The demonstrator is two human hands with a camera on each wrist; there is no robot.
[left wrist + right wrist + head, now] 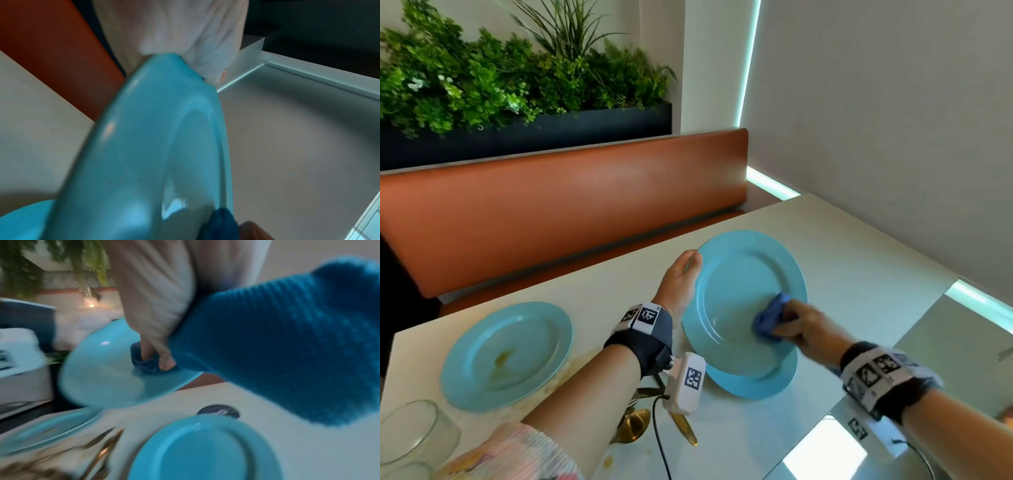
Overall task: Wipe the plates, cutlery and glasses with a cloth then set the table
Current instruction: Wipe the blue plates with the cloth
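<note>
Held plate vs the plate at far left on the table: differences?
The held plate is lifted and tilted, gripped by the left hand and wiped with the blue cloth; the left plate lies flat, untouched. The left plate has a yellowish smear; the held plate shows none. Both are light blue, round and rimmed.

On view: 3 blue plates (743, 294), 1 blue cloth (770, 320), 2 glasses (410, 431), several gold cutlery pieces (633, 425), 2 hands (681, 281).
</note>
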